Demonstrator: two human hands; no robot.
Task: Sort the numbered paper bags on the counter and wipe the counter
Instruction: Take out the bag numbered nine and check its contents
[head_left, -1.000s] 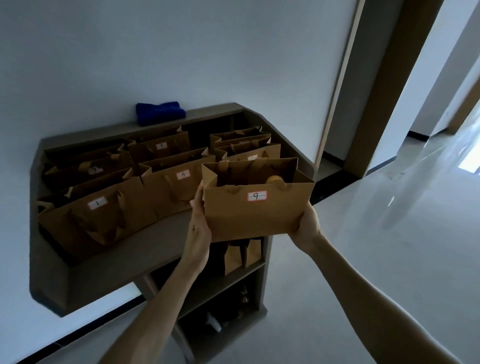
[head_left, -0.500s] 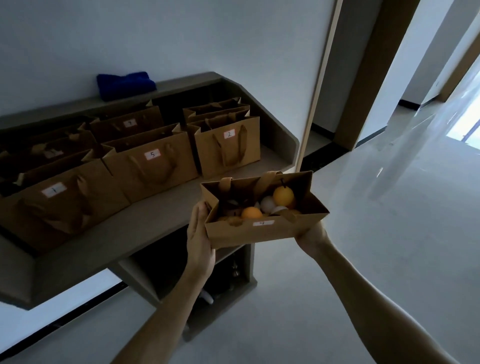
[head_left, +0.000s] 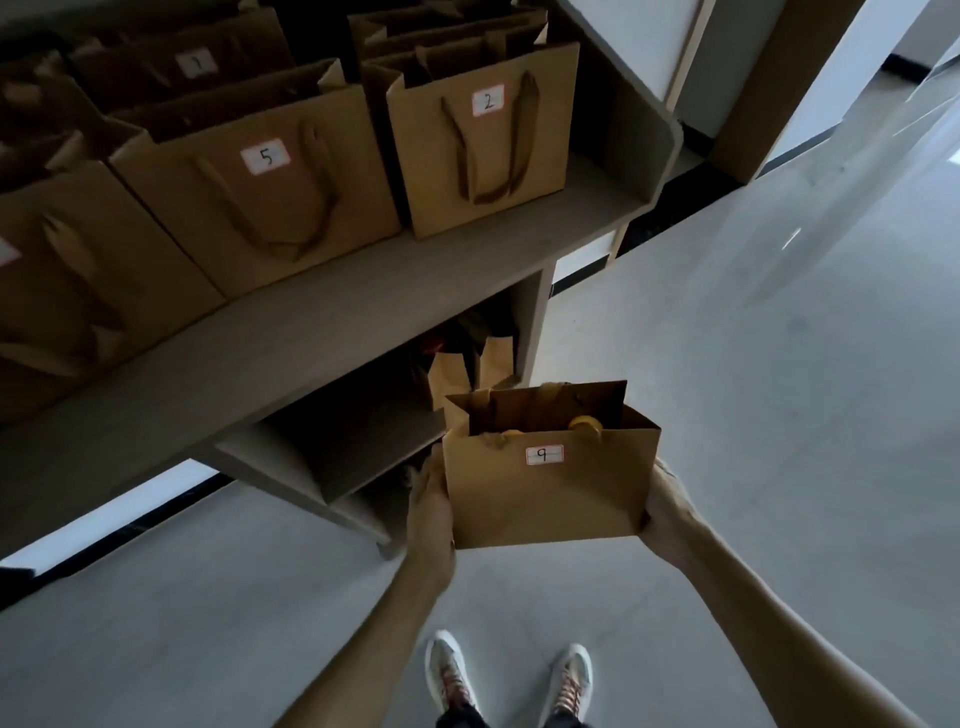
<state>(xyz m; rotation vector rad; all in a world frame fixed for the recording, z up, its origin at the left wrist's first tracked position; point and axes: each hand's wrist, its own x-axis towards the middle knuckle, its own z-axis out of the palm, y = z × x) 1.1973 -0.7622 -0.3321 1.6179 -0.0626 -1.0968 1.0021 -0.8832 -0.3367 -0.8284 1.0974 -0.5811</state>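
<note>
Brown paper bag 9 (head_left: 545, 499) hangs in the air below and in front of the grey counter (head_left: 311, 332), held between both hands. My left hand (head_left: 430, 512) presses flat against its left side with the fingers pointing up. My right hand (head_left: 665, 506) cups its lower right corner. Yellow fruit (head_left: 586, 423) shows in the bag's open top. On the counter stand bag 5 (head_left: 270, 208), bag 2 (head_left: 488, 156), another bag at the left edge (head_left: 62, 291) and several more behind them in shadow.
A lower shelf under the counter holds small brown bags (head_left: 452, 371). The counter's raised right end wall (head_left: 639, 130) stands beside bag 2. My shoes (head_left: 452, 670) stand on the pale tiled floor (head_left: 727, 364), with a doorway at the upper right.
Bag 9 has come off the counter's right end and moved down and toward me, below counter height. The view has tilted down, so the blue cloth is out of sight.
</note>
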